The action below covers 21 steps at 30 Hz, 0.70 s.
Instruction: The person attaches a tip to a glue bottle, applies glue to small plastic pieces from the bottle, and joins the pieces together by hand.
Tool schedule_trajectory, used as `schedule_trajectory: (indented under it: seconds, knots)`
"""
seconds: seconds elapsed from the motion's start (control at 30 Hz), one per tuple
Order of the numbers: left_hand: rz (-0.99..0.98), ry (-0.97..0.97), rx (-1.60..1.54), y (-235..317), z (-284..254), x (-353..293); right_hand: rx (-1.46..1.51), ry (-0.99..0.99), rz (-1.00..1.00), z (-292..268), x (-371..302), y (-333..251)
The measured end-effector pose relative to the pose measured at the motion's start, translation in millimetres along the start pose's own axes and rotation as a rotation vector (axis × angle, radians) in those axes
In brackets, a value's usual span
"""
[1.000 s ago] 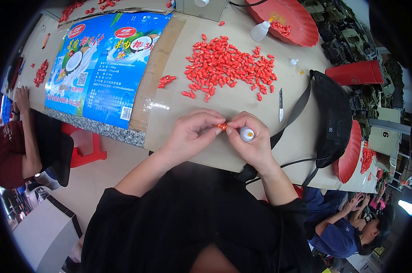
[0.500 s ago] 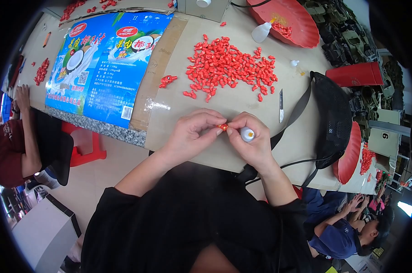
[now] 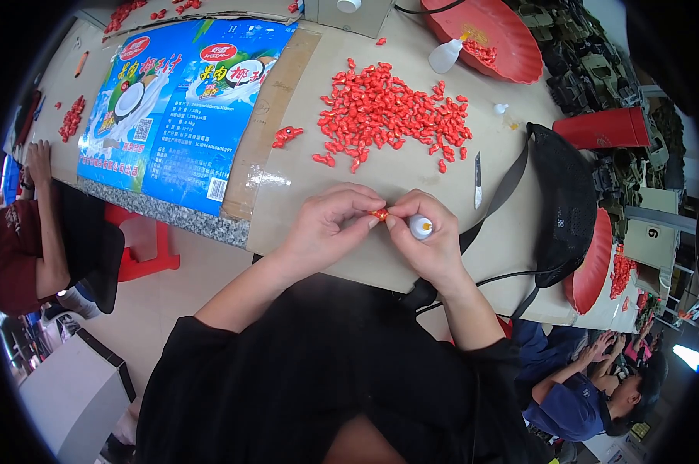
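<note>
Between the fingertips of both hands is a small red piece with light specks. My left hand pinches it from the left with thumb and forefinger. My right hand presses on it from the right and also keeps a small white squeeze bottle with a yellowish tip tucked in its curled fingers. Beyond the hands, a pile of small glossy red pieces spreads over the table. A larger red figure with an eye-like spot lies left of the pile.
A flattened blue carton covers the table's left part. A craft knife lies right of my hands, near a black mesh bag. At the far right are a red tray, a white bottle and a red cylinder. Co-workers sit on both sides.
Almost nothing differs. Both hands keep their pinch on the small red piece, and the view has shifted very slightly.
</note>
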<state>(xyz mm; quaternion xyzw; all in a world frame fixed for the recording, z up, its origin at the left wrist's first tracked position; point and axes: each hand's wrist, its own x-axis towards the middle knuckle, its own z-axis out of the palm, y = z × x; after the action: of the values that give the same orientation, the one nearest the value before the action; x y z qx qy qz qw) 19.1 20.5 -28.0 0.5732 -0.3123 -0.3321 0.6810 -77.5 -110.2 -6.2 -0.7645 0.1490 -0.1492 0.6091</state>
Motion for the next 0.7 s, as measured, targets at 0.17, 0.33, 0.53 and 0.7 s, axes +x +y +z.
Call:
schedule_trajectory:
  seconds: [0.17, 0.33, 0.53, 0.7]
  knots:
    - [0.010, 0.001, -0.010, -1.1, 0.1, 0.3, 0.003, -0.001, 0.014, -0.1, 0.2, -0.7]
    - [0.020, 0.005, -0.017, -1.5, 0.5, 0.4, 0.018, 0.000, 0.037, 0.1, 0.2, 0.0]
    - [0.011, 0.005, 0.003, -0.4, 0.4, 0.3, 0.029, -0.001, 0.032, 0.4, 0.1, -0.3]
    - [-0.002, -0.047, -0.014, 0.7, -0.3, 0.5, 0.052, 0.024, 0.063, 1.3, 0.0, -0.4]
